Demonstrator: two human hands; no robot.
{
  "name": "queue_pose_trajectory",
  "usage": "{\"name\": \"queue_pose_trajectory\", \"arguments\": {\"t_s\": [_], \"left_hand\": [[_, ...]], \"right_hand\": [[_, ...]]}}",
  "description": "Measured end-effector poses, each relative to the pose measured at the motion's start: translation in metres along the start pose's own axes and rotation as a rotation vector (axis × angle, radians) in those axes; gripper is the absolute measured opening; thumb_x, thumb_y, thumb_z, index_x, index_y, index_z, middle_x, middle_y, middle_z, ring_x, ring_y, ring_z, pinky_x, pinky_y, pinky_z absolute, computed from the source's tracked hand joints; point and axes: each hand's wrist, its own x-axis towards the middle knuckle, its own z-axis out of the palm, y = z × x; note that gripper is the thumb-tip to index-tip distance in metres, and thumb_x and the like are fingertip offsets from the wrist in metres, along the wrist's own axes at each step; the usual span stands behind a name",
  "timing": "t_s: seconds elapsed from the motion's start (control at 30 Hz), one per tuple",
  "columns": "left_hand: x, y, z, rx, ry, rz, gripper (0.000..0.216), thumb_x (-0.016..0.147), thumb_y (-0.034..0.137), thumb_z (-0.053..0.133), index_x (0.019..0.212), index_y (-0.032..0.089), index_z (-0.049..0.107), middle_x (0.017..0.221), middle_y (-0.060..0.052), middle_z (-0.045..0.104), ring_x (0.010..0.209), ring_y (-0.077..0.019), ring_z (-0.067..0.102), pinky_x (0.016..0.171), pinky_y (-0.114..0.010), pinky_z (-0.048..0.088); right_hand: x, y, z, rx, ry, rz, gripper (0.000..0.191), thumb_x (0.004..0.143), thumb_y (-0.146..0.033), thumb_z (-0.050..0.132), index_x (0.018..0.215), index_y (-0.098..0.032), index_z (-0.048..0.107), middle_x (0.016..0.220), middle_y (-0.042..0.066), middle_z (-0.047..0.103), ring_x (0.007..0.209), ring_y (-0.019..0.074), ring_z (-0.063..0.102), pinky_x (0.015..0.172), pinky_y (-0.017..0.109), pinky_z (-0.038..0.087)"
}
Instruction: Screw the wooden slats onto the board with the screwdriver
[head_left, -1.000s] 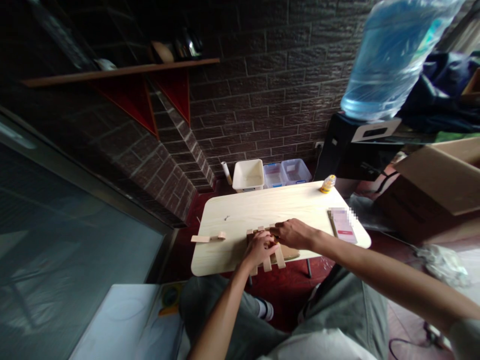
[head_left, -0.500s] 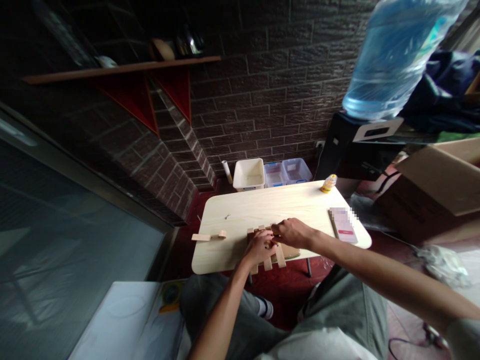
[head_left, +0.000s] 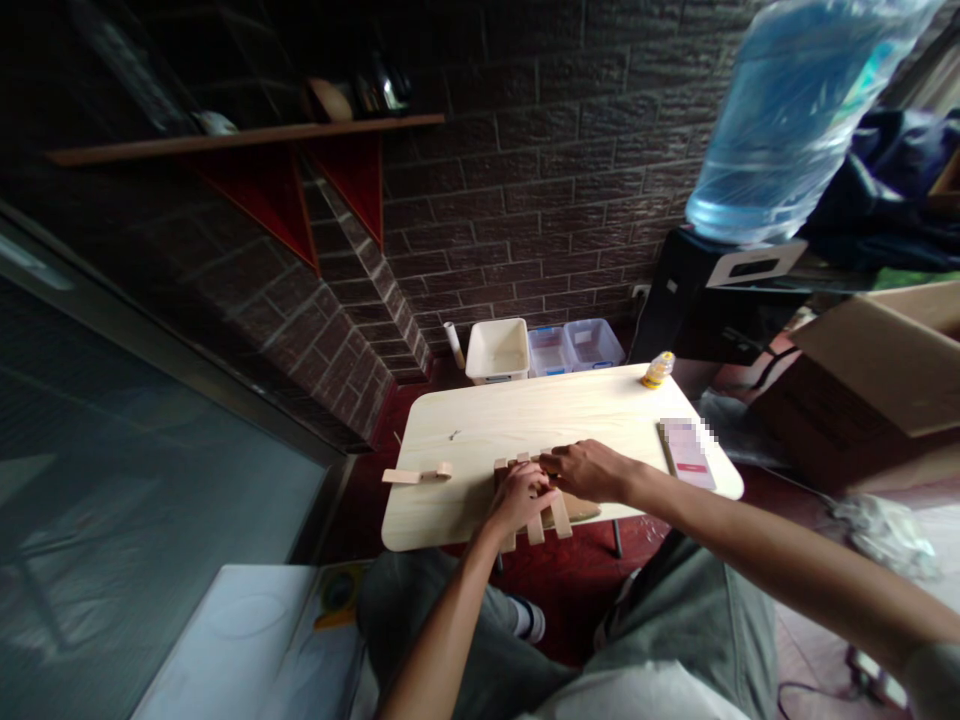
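Near the front edge of the pale table (head_left: 480,410), my left hand (head_left: 519,497) rests on a piece made of several light wooden slats (head_left: 562,518). Its fingers are bent inward and meet the right fingertips; a small thing may be between them, but it is too small to name. My right hand (head_left: 589,470) comes in from the right with its fingers closed, and whatever is in them is hidden. Under the slats, to the right, lies a flat brown board (head_left: 583,508). Slat ends stick out past the table's front edge.
To the left lie a light strip with a ring-shaped end (head_left: 409,476) and a tiny dark metal piece (head_left: 454,435). A small yellow-clear bottle (head_left: 658,371) and a phone (head_left: 687,455) sit at the right. Behind the table stand a cream bin (head_left: 498,350) and clear bins (head_left: 592,343).
My right hand has turned slightly at the wrist, and a bit of yellow visible at its fingertips is now covered. The left hand stays on the slats.
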Motion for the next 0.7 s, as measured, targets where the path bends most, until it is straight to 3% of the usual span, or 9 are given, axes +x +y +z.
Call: {"name": "queue_pose_trajectory", "arguments": {"t_s": [0.2,0.53,0.7], "left_hand": [[0.000,0.000,-0.001,0.007,-0.012,-0.017,0.010,0.079,0.030,0.072,0.075,0.021,0.069,0.104,-0.005,0.068,0.105,-0.0226,0.061,0.095,-0.036,0.046],[0.000,0.001,-0.004,-0.010,-0.022,-0.025,0.007,0.078,0.027,0.072,0.078,0.021,0.069,0.104,-0.005,0.069,0.108,-0.0228,0.060,0.099,-0.038,0.045],[-0.001,-0.007,0.005,-0.010,0.034,-0.052,0.019,0.073,0.030,0.078,0.089,0.022,0.069,0.114,-0.005,0.068,0.111,-0.0233,0.059,0.102,-0.038,0.044]], "right_hand": [[0.006,0.003,0.000,-0.015,-0.025,0.026,0.029,0.101,-0.031,0.041,0.117,-0.015,0.060,0.097,0.013,0.072,0.090,0.0232,0.070,0.071,0.028,0.049],[0.011,-0.003,0.001,-0.006,-0.043,0.202,0.035,0.098,-0.042,0.045,0.112,-0.015,0.062,0.095,0.014,0.073,0.088,0.0281,0.070,0.071,0.032,0.050],[0.009,-0.003,0.001,0.002,-0.036,0.169,0.034,0.098,-0.040,0.046,0.120,-0.017,0.058,0.100,0.013,0.072,0.090,0.0271,0.070,0.071,0.032,0.051]]}}
